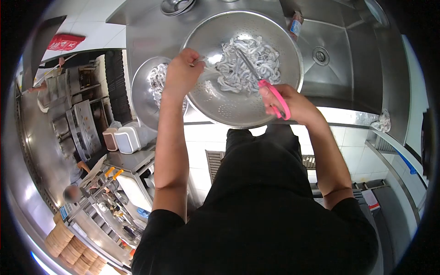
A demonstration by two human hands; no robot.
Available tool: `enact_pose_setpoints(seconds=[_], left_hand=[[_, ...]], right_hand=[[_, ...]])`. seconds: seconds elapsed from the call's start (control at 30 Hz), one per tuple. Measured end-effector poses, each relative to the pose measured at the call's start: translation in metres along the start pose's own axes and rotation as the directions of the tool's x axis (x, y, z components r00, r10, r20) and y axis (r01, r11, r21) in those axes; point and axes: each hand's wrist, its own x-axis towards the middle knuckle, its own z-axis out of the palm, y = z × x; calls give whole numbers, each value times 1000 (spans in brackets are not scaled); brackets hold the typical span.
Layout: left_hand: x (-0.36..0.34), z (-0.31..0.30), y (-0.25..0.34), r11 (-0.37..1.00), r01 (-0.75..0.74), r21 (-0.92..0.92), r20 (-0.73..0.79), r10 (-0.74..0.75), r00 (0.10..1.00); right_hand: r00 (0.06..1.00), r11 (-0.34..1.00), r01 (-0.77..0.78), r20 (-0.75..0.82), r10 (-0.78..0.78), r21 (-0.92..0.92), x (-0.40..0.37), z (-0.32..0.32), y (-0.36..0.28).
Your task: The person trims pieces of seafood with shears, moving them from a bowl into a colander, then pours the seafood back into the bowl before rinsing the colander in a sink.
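Note:
A wide perforated steel colander (215, 107) sits on the counter in front of me, holding a heap of glossy pale-grey seafood pieces (247, 75); their exact kind is hard to tell. My right hand (291, 103) grips scissors (276, 98) by their pink handles, the blades pointing over the heap. Above the colander's left rim, my left hand (184, 73) is closed, pinching a small pale seafood piece (200, 60) at its fingertips. Partly hidden behind my left forearm is a steel bowl (143, 91) with more grey seafood pieces (158, 81) inside.
To the right is a steel sink (337, 85) with a drain (320, 56); a labelled bottle (296, 26) lies by its left edge. Small steel bowls (176, 5) stand at the back. A crumpled cloth (381, 121) rests at right. Another person (78, 172) is at far left.

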Motion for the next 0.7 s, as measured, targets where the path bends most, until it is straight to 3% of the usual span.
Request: enact_pose_setpoints(seconds=[0.07, 0.2, 0.3, 0.47, 0.57, 0.7], left_hand=[[-7, -15, 10, 998, -13, -53, -18, 12, 1000], [-18, -38, 20, 996, -25, -88, -7, 25, 1000], [-27, -51, 28, 990, -11, -142, 10, 12, 1000], [-42, -70, 39, 986, 60, -153, -9, -62, 998], [-52, -77, 35, 941, 29, -338, -35, -43, 998], [-65, -87, 26, 895, 73, -440, 10, -77, 997]], right_hand=[[999, 995, -9, 35, 6, 102, 9, 17, 2], [967, 985, 12, 247, -54, 171, 26, 45, 9], [920, 952, 111, 333, -207, 284, 41, 68, 16], [878, 925, 183, 367, -306, 334, 49, 99, 7], [860, 888, 187, 367, -355, 421, 58, 113, 2], [853, 844, 204, 332, -402, 496, 75, 125, -5]])
